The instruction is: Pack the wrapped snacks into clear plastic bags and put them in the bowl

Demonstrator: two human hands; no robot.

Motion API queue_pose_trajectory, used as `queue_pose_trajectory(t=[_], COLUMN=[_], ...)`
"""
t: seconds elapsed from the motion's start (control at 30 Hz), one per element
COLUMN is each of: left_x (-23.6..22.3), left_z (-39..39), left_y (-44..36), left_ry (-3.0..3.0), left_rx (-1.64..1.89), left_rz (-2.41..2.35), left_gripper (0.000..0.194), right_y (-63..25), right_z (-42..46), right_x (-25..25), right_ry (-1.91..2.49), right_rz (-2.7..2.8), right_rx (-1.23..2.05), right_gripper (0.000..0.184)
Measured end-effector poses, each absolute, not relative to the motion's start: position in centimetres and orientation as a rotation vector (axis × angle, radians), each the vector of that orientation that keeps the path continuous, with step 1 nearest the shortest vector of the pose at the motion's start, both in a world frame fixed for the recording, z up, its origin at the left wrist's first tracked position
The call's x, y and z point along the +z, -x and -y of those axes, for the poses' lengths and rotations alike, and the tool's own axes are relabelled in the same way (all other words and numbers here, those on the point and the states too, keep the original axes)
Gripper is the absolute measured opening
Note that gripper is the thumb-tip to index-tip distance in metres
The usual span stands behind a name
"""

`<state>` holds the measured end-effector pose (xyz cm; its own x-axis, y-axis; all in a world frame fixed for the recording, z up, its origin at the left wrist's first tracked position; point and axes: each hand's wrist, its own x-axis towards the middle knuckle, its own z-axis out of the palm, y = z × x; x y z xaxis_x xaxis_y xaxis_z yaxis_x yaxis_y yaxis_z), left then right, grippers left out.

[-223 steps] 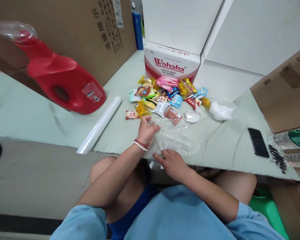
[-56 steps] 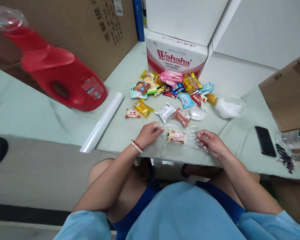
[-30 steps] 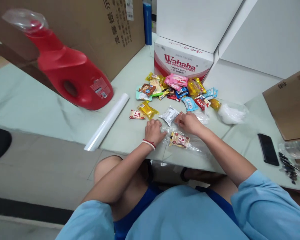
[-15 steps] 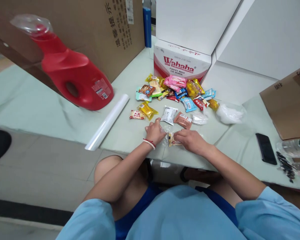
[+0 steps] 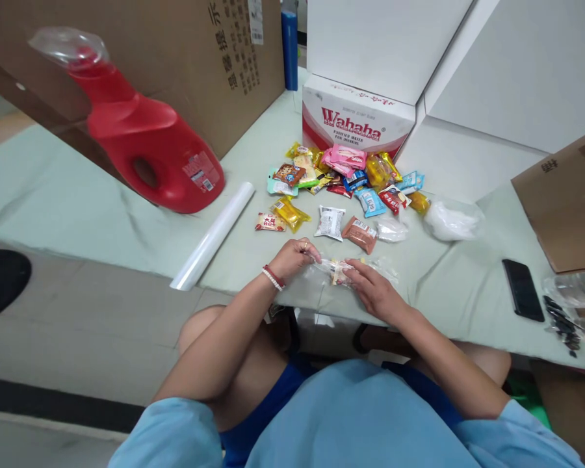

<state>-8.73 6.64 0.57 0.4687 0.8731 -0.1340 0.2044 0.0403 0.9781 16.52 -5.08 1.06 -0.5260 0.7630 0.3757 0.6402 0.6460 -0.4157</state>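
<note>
My left hand (image 5: 295,258) pinches one end of a clear plastic bag (image 5: 324,262) near the table's front edge. Inside or under that plastic lies a small cream and red snack packet (image 5: 340,273). My right hand (image 5: 375,290) has its fingers over the packet's right side and holds it; the thumb is hidden. More clear plastic spreads out past those fingers. Just beyond my hands lie a white snack packet (image 5: 330,222), a brown snack packet (image 5: 359,234) and a small crumpled white plastic bag (image 5: 392,229).
A pile of snack packets (image 5: 344,170) sits before a Wahaba-style printed carton (image 5: 353,127). To the left are a roll of clear film (image 5: 213,235) and a big red jug (image 5: 158,156). A stuffed white bag (image 5: 451,220) and a black phone (image 5: 523,290) lie right.
My left hand has moved slightly left, drawing the plastic end out from the packet. My right hand's fingers have straightened over the packet, and the plastic now shows more on both sides.
</note>
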Motion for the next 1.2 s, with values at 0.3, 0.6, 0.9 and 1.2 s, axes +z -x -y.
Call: queue_pose_trajectory(t=[0.3, 0.6, 0.9, 1.2], left_x=[4.7, 4.3, 5.1, 3.6], left_z=[-6.4, -4.1, -3.0, -2.2], left_y=[11.5, 8.4, 6.9, 3.1], left_ry=[-1.850, -2.160, -2.108, -2.526], left_rx=[0.308, 0.156, 0.478, 0.399], left_rz=[-0.609, -1.463, -0.947, -0.847], left_gripper=[0.012, 0.051, 0.008, 0.023], right_y=[-15.7, -16.0, -16.1, -18.9], right_z=[5.7, 5.0, 4.7, 5.1], right_x=[-0.6, 1.0, 0.4, -0.4], right_ry=[1.235, 1.196, 1.219, 1.587], right_rz=[2.159, 2.210, 2.204, 1.315], right_rx=[0.452, 0.497, 0.514, 0.753], right_gripper=[0.047, 0.044, 0.036, 0.035])
